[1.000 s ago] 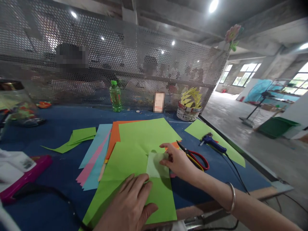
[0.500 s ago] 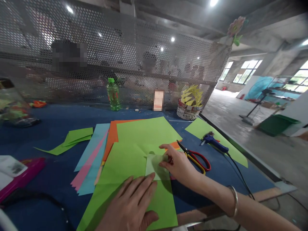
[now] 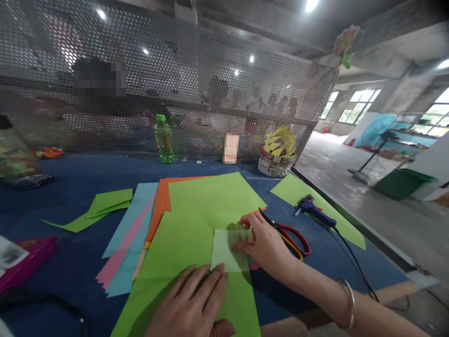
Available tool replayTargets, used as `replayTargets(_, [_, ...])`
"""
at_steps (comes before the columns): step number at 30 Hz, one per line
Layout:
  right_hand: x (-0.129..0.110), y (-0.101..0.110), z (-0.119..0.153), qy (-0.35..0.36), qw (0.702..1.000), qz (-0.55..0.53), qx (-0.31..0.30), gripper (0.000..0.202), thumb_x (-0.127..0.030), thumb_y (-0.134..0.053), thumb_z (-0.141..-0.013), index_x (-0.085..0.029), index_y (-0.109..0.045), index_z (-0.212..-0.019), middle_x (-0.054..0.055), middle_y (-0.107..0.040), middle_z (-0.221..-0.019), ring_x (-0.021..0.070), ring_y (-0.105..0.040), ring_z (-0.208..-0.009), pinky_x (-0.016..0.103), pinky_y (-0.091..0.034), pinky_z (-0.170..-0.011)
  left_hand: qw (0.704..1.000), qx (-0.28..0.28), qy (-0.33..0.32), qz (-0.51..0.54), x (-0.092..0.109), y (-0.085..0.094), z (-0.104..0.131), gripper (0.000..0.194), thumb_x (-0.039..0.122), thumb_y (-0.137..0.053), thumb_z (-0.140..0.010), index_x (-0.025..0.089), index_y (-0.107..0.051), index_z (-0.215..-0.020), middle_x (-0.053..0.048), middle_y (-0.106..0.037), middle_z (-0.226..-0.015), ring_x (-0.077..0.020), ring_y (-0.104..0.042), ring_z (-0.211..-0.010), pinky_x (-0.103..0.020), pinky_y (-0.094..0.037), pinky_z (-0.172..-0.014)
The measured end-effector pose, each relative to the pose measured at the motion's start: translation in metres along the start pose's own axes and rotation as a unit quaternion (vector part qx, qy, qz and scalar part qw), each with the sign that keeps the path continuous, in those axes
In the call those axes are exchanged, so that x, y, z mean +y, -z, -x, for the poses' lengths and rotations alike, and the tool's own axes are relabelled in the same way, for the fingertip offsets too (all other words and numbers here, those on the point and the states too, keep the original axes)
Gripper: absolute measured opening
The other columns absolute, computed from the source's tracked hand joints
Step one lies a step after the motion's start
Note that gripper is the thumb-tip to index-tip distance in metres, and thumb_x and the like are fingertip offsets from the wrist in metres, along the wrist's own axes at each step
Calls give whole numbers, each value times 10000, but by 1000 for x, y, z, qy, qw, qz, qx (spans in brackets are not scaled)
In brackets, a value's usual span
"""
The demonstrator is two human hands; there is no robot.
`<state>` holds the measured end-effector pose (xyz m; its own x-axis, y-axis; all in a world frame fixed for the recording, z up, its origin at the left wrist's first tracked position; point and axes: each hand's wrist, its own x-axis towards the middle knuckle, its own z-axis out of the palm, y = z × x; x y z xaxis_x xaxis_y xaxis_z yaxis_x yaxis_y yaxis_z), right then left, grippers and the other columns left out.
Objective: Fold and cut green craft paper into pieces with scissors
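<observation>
A pale, whitish-green square sheet point(image 3: 224, 250) lies on a creased light-green paper point(image 3: 175, 248). My left hand point(image 3: 192, 299) rests flat on the green paper, fingers stretched out, with its fingertips at the square's lower left edge. At the square's right side, my right hand point(image 3: 261, 238) has its thumb and fingers bent around the edge, pinching it. The fingers partly cover that edge. Scissors point(image 3: 284, 234) with red and yellow handles lie just beyond my right hand, blades pointing away to the left.
Orange point(image 3: 162, 201), blue and pink papers point(image 3: 135, 238) fan out under the green sheets. Green strips point(image 3: 101, 208) lie at left. A blue glue gun point(image 3: 317, 213) sits on green paper at right, its cord running forward. A green bottle point(image 3: 164, 140) and paper basket point(image 3: 277, 161) stand by the mesh screen point(image 3: 196, 84).
The view has shifted slightly. The square's right part, raised and curled at my right fingers before, now lies flatter. My left hand stays on the green paper.
</observation>
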<state>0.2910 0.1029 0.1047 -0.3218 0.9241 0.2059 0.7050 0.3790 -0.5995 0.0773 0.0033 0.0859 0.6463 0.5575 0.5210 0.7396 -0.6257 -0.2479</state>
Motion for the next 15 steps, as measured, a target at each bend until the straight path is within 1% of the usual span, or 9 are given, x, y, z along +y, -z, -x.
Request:
replayTargets(2, [-1, 3, 0, 10, 1000, 16, -11, 220, -244, -780, -756, -214, -608, -890, -6, -580, -950, 85, -535, -561, 234, -423, -570, 1000, 11, 3, 9, 0, -2, 1, 452, 540, -516, -919, 189, -660, -1165, -25, -709, -1195, -219, -653, -1008, -319, -500, -851])
replayTargets(4, [-1, 4, 0, 25, 999, 25, -24, 154, -268, -775, -777, -209, -642, -829, -13, -583, -878, 96, -540, -581, 229, -416, -568, 1000, 17, 4, 12, -1, -5, 3, 454, 540, -522, -914, 188, -659, -1165, -28, -711, -1188, -221, -649, -1009, -320, -499, -849])
replayTargets(6, [-1, 5, 1, 31, 999, 30, -31, 118, -264, -770, -787, -212, -672, -825, -15, -589, -833, 110, -555, -616, 226, -419, -577, 1000, 19, 6, 14, -1, -7, 3, 449, 535, -518, -918, 194, -652, -1178, -31, -709, -1187, -219, -643, -1015, -318, -497, -849])
replayTargets(9, [0, 5, 1, 24, 999, 25, -34, 113, -247, -769, -783, -217, -694, -862, -11, -607, -829, 128, -580, -666, 225, -442, -605, 1000, 17, 11, 18, -2, -9, 4, 427, 507, -516, -926, 205, -643, -1200, -33, -701, -1202, -215, -634, -1029, -307, -495, -857])
replayTargets(15, [3, 4, 0, 15, 999, 14, -34, 126, -260, -770, -777, -216, -680, -852, -8, -624, -858, 133, -592, -673, 227, -452, -605, 1000, 4, 0, -5, 0, -7, 6, 455, 518, -532, -909, 187, -656, -1195, -33, -691, -1229, -235, -637, -1036, -332, -502, -862])
